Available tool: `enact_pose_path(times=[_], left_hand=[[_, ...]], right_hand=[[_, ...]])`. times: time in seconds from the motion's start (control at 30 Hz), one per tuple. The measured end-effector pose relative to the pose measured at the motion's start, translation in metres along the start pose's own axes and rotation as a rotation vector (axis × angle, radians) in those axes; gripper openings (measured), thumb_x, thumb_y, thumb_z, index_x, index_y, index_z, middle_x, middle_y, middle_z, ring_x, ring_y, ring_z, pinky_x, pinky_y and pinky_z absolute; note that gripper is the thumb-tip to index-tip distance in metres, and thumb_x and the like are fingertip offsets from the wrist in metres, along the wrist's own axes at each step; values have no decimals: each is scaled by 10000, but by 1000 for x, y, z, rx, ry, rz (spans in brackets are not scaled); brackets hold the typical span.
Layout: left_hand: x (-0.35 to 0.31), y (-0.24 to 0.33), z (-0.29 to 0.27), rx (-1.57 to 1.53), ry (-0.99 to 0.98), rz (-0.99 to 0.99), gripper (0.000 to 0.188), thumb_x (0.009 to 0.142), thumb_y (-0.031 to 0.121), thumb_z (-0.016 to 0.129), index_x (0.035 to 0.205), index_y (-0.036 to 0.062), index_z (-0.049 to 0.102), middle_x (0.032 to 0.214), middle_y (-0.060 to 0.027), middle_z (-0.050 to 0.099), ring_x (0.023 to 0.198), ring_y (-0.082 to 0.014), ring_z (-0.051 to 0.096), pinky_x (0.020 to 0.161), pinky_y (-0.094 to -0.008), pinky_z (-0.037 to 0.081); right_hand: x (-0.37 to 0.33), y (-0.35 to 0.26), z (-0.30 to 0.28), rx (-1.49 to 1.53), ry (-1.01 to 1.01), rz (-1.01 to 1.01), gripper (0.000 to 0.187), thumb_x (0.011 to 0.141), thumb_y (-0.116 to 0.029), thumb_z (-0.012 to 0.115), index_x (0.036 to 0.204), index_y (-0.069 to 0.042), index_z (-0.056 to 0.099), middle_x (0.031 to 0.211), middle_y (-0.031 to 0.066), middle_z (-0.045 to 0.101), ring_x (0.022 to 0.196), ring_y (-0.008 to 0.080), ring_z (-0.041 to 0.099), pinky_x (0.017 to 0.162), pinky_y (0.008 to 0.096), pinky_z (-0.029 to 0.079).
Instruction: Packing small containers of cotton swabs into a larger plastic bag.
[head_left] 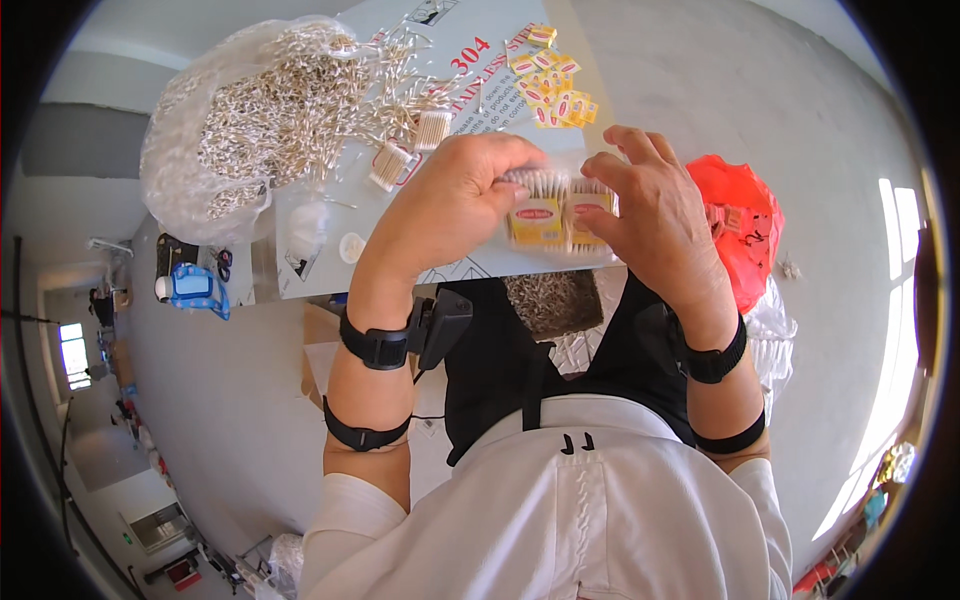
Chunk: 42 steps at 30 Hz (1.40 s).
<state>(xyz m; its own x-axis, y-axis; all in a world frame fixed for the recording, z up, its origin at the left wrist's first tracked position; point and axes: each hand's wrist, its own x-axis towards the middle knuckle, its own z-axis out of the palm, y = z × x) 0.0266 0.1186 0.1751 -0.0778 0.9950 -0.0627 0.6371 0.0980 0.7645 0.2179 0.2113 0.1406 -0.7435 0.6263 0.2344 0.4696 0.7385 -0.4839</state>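
Two bundles of cotton swabs with yellow labels, the left bundle [537,220] and the right bundle [588,212], stand side by side in what looks like a clear plastic bag at the table's near edge. My left hand [450,195] is closed at the upper left of this pack, thumb and forefinger pinched on it. On the other side my right hand [658,205] grips the pack with curled fingers, the thumb across the right bundle. Slight blur hides the bag's opening. Two bundles of swabs without visible yellow labels, one bundle [432,130] and another [389,166], lie beyond my left hand.
A big clear bag of loose cotton swabs [285,120] spills across the table [340,255] at left. Several yellow label cards [555,85] lie at the far right. A red plastic bag [740,225] hangs beside my right forearm. Below the edge sits a swab-filled box [555,305].
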Motion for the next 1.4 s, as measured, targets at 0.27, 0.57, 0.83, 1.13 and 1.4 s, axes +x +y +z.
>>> enact_pose_path(times=[0.27,0.57,0.83,1.13,1.4], left_hand=[[8,-12,15,247,73,72,275,790,-1,688,1065,-7,680,874,-77,617,713,-178,616,658,-302,487],[-19,-24,30,255,362,36,558,704,66,810,1222,60,604,1133,-38,575,973,-176,575,680,-276,472],[-22,-52,34,-135,267,-327,318,772,52,697,1077,-3,627,904,-116,665,774,-240,642,678,-347,508],[-6,-50,52,128,678,-105,85,822,23,627,785,8,552,666,-163,617,601,-357,609,562,-429,481],[-2,-38,54,14,692,28,187,882,93,648,771,14,520,616,-150,590,528,-290,571,518,-370,447]], right_hand=[[1,0,2,-39,36,-48,347,700,-85,761,1030,-10,687,1281,161,559,1182,339,521,942,416,476],[3,-7,7,56,224,-92,331,736,12,698,1064,-20,662,1273,153,559,1209,351,499,913,412,490],[-2,-24,2,108,29,-148,365,720,-50,766,1070,-43,663,1198,155,588,875,296,672,702,375,559],[-2,-26,9,145,11,-217,422,662,-31,784,1063,-27,653,1189,173,607,989,358,642,829,400,547],[3,-22,8,254,-79,-252,386,689,14,741,1059,-32,643,1196,161,619,999,373,629,838,415,537]])
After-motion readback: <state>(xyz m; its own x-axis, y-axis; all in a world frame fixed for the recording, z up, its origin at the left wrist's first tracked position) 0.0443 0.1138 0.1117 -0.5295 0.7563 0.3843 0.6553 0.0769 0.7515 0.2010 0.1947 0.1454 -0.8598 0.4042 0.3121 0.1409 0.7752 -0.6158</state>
